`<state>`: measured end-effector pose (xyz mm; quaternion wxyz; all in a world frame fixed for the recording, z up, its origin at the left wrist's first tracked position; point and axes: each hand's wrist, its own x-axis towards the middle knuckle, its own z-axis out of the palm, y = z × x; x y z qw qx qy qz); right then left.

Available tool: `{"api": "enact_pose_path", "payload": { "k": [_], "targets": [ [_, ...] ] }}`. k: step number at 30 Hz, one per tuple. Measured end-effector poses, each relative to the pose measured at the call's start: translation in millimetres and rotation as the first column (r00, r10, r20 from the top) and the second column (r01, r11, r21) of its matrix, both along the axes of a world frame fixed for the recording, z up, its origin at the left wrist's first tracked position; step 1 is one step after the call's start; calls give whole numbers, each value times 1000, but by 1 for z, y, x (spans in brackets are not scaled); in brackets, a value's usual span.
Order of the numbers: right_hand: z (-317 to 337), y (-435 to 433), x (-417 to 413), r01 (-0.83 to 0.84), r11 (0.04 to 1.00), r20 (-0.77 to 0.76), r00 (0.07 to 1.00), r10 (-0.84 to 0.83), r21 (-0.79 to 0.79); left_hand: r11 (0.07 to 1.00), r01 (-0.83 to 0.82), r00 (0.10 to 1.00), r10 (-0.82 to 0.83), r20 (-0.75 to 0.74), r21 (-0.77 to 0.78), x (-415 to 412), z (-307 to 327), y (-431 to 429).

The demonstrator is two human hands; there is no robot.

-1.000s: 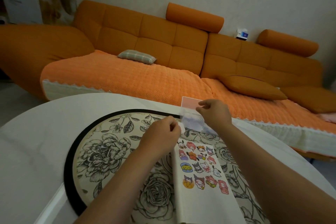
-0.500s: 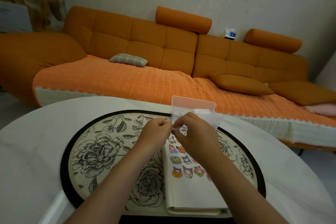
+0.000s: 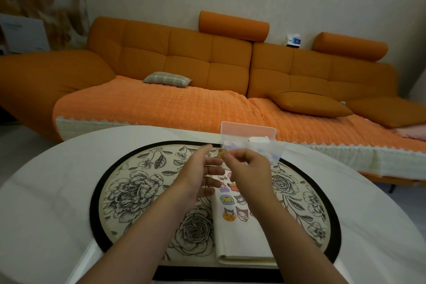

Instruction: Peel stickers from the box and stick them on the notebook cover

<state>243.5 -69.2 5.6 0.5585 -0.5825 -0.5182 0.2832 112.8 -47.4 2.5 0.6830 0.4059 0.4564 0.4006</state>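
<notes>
A small yellow sticker point(image 3: 222, 153) is pinched in the fingertips of the right hand point(image 3: 250, 174), above the top of the notebook point(image 3: 242, 238), whose cover carries cartoon stickers. The left hand point(image 3: 198, 177) hovers just beside, fingers straight and spread, holding nothing. The open clear box point(image 3: 253, 143) stands just behind, at the far edge of the flowered mat point(image 3: 129, 191).

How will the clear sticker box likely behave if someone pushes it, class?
Probably light: the box is thin clear plastic holding only small paper items. It may tip backward, since its lid stands open and upright. Resting at the floral mat edge, it might drag rather than glide.
</notes>
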Motion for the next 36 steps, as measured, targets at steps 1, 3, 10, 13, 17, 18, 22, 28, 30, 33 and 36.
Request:
{"api": "enact_pose_path", "payload": {
  "k": [1,3,10,13,17,18,22,28,30,33,36],
  "targets": [
    [3,-2,2,-37,996,-174,985,22,-81,1000,-4,999,5,-46,18,-1,-1,0],
    [4,-4,7,-108,975,-353,935,32,-196,999,4,998,0,-70,45,-1,-3,0],
    [1,-9,9,-170,946,-380,923,56,-275,955,2,952,89,-292,296,-2,1,-8],
    [-5,-11,9,-32,982,-89,996,16,-185,886,55,854,198,-482,460,-5,-4,-7],
    [-11,-10,10,77,988,222,974,-47,-132,834,134,773,249,-583,535,-6,-7,-11],
    [-10,-11,12,101,987,288,956,-62,-125,822,149,757,263,-598,550,-6,-7,-12],
    [-2,-17,17,18,995,328,944,16,-101,791,204,739,262,-621,576,-11,-8,-16],
    [-1,-27,26,-83,990,330,937,116,-111,747,301,685,263,-679,593,-13,-10,-24],
    [-1,-30,31,-80,991,320,941,111,-110,739,320,677,259,-689,593,-12,-10,-26],
    [-3,-33,36,-48,994,312,947,77,-101,723,346,675,251,-694,598,-7,-11,-30],
    [-5,-36,41,-22,994,330,942,56,-108,710,369,648,267,-713,601,-2,-14,-34]
  ]
}}
